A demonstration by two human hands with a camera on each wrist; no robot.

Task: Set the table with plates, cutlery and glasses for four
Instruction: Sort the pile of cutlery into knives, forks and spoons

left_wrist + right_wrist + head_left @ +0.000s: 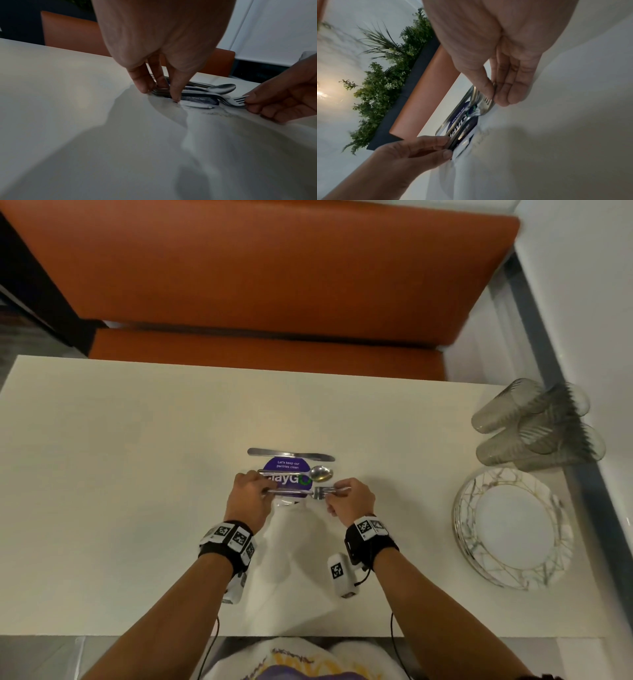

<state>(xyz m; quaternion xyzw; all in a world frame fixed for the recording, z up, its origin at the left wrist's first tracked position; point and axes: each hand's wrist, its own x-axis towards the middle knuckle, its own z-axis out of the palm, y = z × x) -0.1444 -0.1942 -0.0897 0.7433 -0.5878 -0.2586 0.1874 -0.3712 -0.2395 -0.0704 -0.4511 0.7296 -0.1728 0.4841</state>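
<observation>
Head | forks [294,492] between left hand [248,498], right hand [351,498], both pinching

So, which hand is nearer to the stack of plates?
Right. The right hand pinches the fork tines at the table's middle, on the side toward the stack of plates. The left hand holds the handle ends, farther away.
</observation>
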